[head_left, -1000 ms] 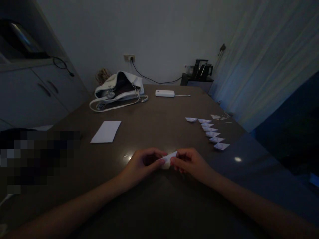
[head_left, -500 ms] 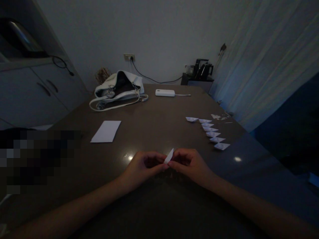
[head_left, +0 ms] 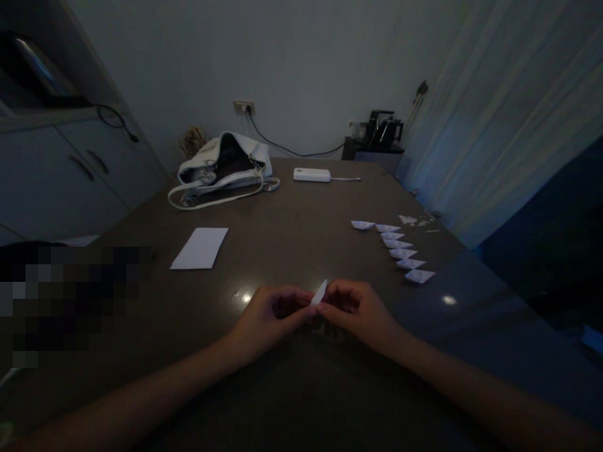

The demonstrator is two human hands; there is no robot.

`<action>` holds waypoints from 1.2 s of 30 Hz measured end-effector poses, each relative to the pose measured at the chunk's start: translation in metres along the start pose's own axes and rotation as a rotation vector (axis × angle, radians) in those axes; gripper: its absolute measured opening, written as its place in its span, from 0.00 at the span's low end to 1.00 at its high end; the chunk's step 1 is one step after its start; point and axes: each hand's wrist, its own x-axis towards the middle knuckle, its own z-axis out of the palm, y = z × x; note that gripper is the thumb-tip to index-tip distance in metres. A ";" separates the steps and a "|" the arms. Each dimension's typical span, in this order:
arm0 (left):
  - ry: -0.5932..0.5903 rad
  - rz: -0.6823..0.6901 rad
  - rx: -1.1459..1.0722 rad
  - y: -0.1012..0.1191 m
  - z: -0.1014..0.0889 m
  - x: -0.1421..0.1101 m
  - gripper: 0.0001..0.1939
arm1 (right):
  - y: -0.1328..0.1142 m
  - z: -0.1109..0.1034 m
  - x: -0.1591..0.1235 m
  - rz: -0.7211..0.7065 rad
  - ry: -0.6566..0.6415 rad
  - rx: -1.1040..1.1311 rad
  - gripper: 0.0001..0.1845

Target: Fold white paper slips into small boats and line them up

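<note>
Near the middle of the table, a small folded piece of white paper [head_left: 319, 293] stands on a slant between my two hands. My left hand [head_left: 277, 311] pinches its lower left side between thumb and fingers. From the other side my right hand [head_left: 358, 307] pinches the same paper, the two thumb tips almost meeting at its base. My fingers hide the paper's lower part. To the right, several small folded paper boats [head_left: 404, 253] stand in a slanting row. A stack of white paper sheets [head_left: 200, 248] lies flat to the left.
At the back left sits an open white handbag [head_left: 226, 169] with its strap on the table [head_left: 292, 213]. A white power bank [head_left: 311, 175] with a short cable lies at the back. Torn paper scraps [head_left: 409, 220] lie near the right edge. A black kettle [head_left: 390, 133] stands beyond the far end.
Both hands stay in place, still pinching the paper. The folded paper's tip has shifted very slightly; nothing else on the table has moved.
</note>
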 end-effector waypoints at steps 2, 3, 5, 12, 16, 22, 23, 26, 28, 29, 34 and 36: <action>-0.004 0.009 0.007 0.000 0.000 0.000 0.11 | -0.001 0.000 0.000 0.005 -0.003 0.020 0.10; 0.000 0.013 0.017 0.000 0.000 0.000 0.11 | -0.001 0.001 0.000 0.011 -0.003 0.022 0.10; 0.016 0.010 0.052 0.001 0.000 0.000 0.11 | -0.002 0.001 0.000 0.026 0.001 0.025 0.10; 0.074 0.066 0.238 0.001 0.003 -0.003 0.10 | 0.000 0.005 0.000 0.067 -0.006 0.066 0.07; 0.088 0.131 0.370 0.001 0.004 -0.006 0.11 | 0.002 0.007 -0.001 0.068 0.033 0.051 0.05; 0.089 0.193 0.418 0.002 0.000 -0.006 0.11 | -0.001 0.005 -0.002 0.075 0.041 0.090 0.07; 0.093 0.201 0.413 0.001 -0.001 -0.005 0.11 | 0.000 0.004 -0.002 0.074 0.023 0.107 0.08; 0.100 0.226 0.402 0.000 -0.004 -0.005 0.09 | 0.002 0.003 -0.001 0.083 -0.055 0.203 0.08; 0.108 0.274 0.416 0.001 -0.006 -0.005 0.07 | 0.004 0.001 0.000 0.108 -0.102 0.264 0.10; 0.106 0.305 0.426 0.002 -0.007 -0.005 0.07 | 0.005 0.000 0.000 0.129 -0.119 0.284 0.11; 0.060 0.407 0.438 0.006 -0.012 -0.005 0.07 | 0.003 -0.004 0.001 0.201 -0.171 0.336 0.14; 0.046 0.409 0.426 0.007 -0.012 -0.005 0.07 | 0.002 -0.005 0.000 0.196 -0.193 0.335 0.14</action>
